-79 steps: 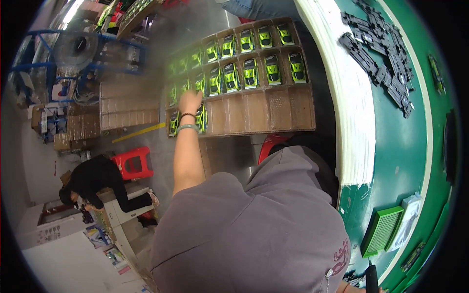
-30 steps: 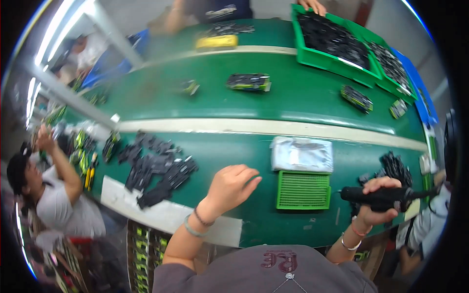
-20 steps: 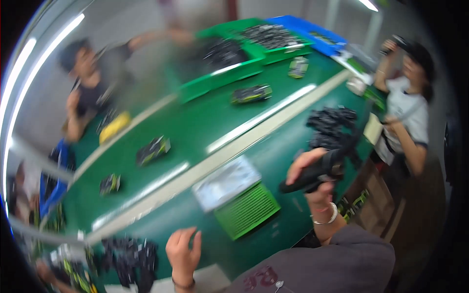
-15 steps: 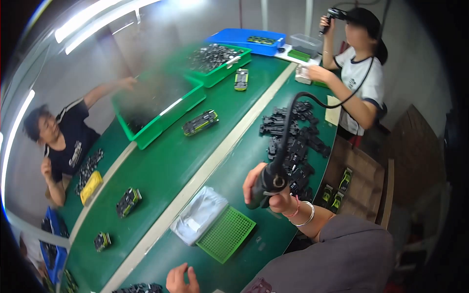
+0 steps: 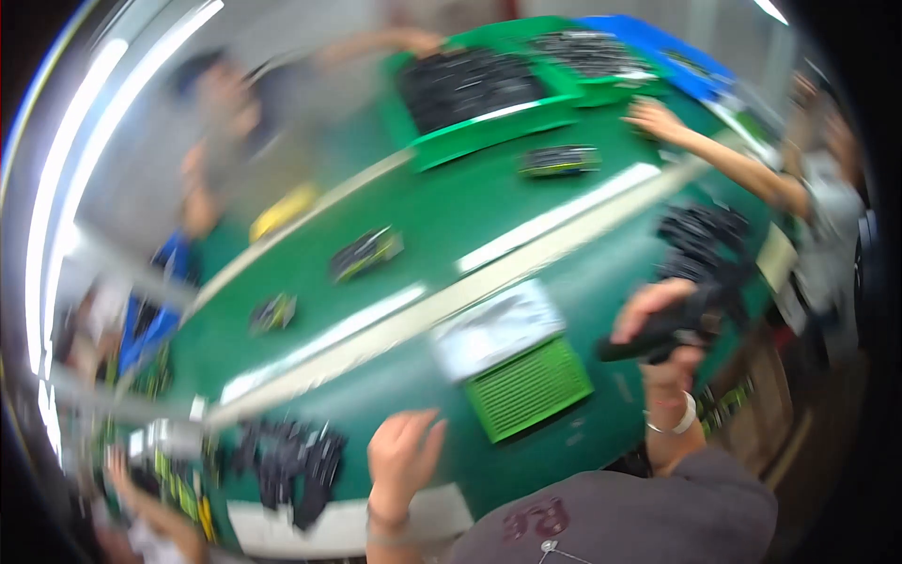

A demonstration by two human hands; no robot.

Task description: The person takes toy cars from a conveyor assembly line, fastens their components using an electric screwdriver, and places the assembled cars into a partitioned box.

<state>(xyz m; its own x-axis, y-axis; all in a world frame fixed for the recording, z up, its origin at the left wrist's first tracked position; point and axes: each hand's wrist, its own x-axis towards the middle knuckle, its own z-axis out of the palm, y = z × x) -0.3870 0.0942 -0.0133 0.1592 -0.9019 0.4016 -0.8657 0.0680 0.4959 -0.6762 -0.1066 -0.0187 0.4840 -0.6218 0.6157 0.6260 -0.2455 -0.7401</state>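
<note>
Fingers of the right hand [image 5: 656, 305] curl closely around a black cylindrical hand tool [image 5: 648, 340], held above the green work table [image 5: 573, 446]; its cord end blurs into dark shapes on the right, so its outline there is hard to make out. Left-hand fingers are half curled, thumb apart, gripping nothing; that left hand [image 5: 404, 456] is near the table's near edge, its wrist smeared by motion. Between the hands lies a bright green rectangular plastic tray [image 5: 531, 390] with a gridded base, and against its far side a shiny, crinkled silvery-white packet [image 5: 498, 329], contents hidden. Beside the left hand, matte black moulded parts [image 5: 319, 465] partly cover a flat white sheet [image 5: 301, 536]; a 2nd black heap [image 5: 700, 230] sits just beyond the tool, its pieces indistinct. Past a cream divider strip [image 5: 376, 336], 3 black-and-lime car-shaped pieces [image 5: 366, 254] lie spaced apart, details blurred. Farther off stand 2 deep green plastic bins [image 5: 498, 139]: the larger holds jumbled black parts, the smaller a mass of small grey-black pieces. Blurred co-workers' hands [image 5: 658, 120] reach to the bins; a blue tray [image 5: 709, 80] adjoins the smaller bin, its contents unclear.
</note>
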